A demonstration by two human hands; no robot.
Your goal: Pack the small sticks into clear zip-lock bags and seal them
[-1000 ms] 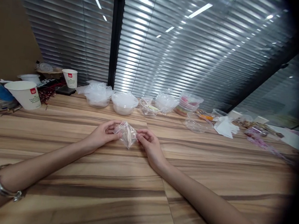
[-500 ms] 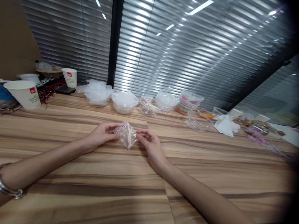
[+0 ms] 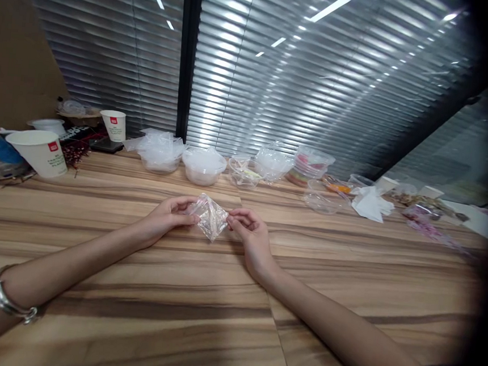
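A small clear plastic bag (image 3: 212,219) hangs between both hands a little above the wooden table (image 3: 164,313). Its film is crinkled, with a reddish strip near the top left edge and something pale inside that is too small to name. My left hand (image 3: 173,213) pinches the bag's left corner between thumb and fingers. Opposite it, my right hand (image 3: 251,232) grips the right corner with thumb and fingertips. A silver bangle (image 3: 5,301) circles my left forearm.
Along the back stand a bagged bowl (image 3: 160,152), a lidded plastic tub (image 3: 204,165), clear containers (image 3: 309,165) and white tissues (image 3: 371,204). Paper cups (image 3: 39,153) and a dark flat item (image 3: 107,145) sit at the left. Window blinds rise behind the table.
My right hand has shifted slightly right, and the bag is spread a little wider and flatter between the hands. My left hand has barely moved.
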